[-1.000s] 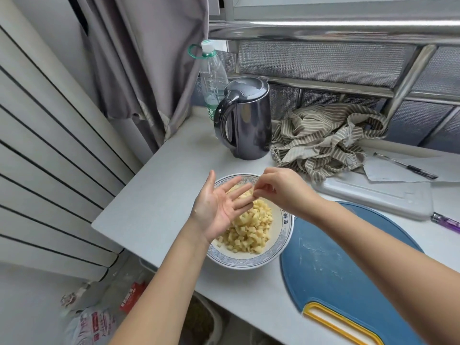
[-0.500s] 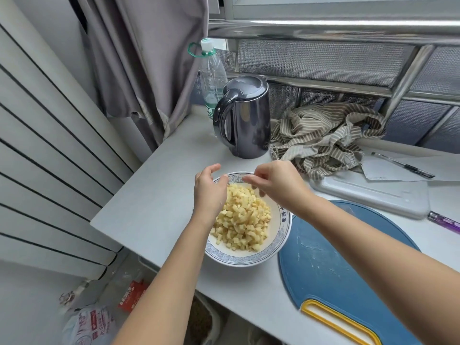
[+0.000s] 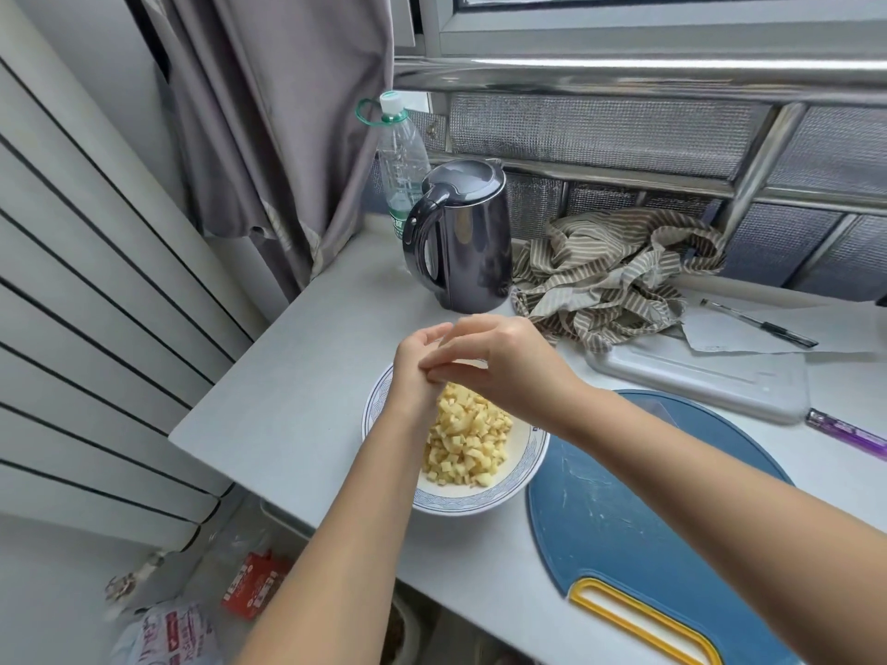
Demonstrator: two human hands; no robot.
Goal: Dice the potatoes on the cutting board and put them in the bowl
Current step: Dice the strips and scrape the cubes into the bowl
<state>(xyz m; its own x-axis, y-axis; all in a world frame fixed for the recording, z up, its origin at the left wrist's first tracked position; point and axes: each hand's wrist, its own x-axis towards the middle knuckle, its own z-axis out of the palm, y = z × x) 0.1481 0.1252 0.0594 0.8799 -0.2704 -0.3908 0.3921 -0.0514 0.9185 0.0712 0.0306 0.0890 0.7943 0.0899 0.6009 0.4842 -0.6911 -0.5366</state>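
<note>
Pale-grey counter [image 3: 297,415] under bowl [image 3: 461,508], curtain [image 3: 278,136] behind

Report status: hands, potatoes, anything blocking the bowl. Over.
Left hand and right hand touching above bowl, nothing visibly held. Diced potato heaped in bowl. Board shows no potato. Nothing in the way.

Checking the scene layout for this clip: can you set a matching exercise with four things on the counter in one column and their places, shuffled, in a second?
Things:
1. diced potato
2. kettle
3. cutting board
4. pen

Places:
a. on the paper at the far right
b. right of the bowl
c. heaped in the bowl
d. just left of the striped cloth

Pairs: 1-c, 2-d, 3-b, 4-a
</note>
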